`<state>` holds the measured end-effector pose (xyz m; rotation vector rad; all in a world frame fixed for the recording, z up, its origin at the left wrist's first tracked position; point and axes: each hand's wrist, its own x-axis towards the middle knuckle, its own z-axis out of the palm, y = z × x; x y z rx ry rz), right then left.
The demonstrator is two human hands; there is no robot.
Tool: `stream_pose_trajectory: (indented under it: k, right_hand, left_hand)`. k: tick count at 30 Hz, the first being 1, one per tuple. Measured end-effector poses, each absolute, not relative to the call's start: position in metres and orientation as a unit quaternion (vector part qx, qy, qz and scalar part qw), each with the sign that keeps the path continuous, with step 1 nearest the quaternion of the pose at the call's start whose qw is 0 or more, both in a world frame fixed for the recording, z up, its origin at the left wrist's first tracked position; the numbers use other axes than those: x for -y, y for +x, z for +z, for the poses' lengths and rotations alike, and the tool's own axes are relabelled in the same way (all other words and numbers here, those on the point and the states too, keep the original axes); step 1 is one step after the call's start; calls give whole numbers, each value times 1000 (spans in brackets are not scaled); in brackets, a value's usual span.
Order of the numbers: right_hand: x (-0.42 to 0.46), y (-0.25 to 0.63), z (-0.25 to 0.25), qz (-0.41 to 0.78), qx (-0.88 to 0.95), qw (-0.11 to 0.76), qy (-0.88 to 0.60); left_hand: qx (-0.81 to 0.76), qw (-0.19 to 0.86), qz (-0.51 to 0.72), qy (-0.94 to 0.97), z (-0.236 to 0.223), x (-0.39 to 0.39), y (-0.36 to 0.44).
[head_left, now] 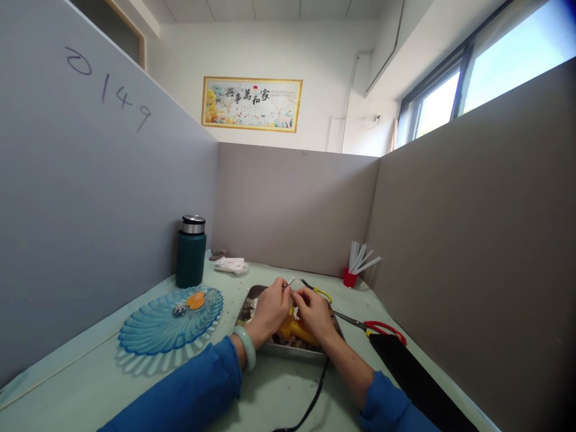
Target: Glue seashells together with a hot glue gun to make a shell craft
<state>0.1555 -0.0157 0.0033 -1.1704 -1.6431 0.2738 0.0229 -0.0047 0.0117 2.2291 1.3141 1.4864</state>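
Note:
My left hand [271, 307] and my right hand [315, 313] meet above a metal tray [292, 351], fingertips pinched close together. A small white tip [291, 280] pokes out beyond the left fingers; the rest of that piece is covered. Whatever the right fingertips pinch is too small to name. Under the hands, a yellow glue gun [294, 330] lies in the tray among small brownish bits, partly hidden. From the tray's front edge a black cord [317, 393] runs toward me. A pale green bangle circles my left wrist.
Left is a blue scalloped plate [144, 330] holding an orange piece and a pinecone-like piece, with a green bottle [191, 258] behind. White sticks stand in a red cup [350, 278]. Yellow-handled [324, 294] and red-handled scissors [387, 327] lie right, near a black strip [414, 381]. Partitions enclose the table.

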Motion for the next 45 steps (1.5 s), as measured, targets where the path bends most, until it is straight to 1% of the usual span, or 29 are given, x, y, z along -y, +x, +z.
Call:
stream_pose_trajectory:
  k: [2, 5, 9, 12, 16, 20, 27, 45]
  right_hand:
    - [17, 156, 4, 118, 685, 527, -489]
    - [19, 155, 5, 122, 690, 533, -474]
    - [21, 154, 6, 127, 689, 563, -439]
    - [21, 154, 5, 123, 679, 581, -432]
    - [21, 155, 6, 122, 670, 591, -432]
    - [23, 155, 7, 117, 668, 597, -428]
    - [26, 155, 9, 92, 652, 596, -459]
    - [28, 154, 10, 94, 659, 588, -459]
  left_hand:
    - [-434, 108, 503, 740, 10, 1, 22]
    - [-430, 202, 522, 709, 9, -5, 21]
    - [-385, 367, 557, 637, 10, -1, 24]
    - [-344, 500, 534, 588, 14, 8, 25]
    - [-297, 573, 520, 559, 16, 13, 24]
    - [-260, 600, 521, 548, 13, 10, 21]
    - [-247, 594, 553, 530, 13, 8, 21]
    - [-280, 582, 553, 527, 18, 12, 22]
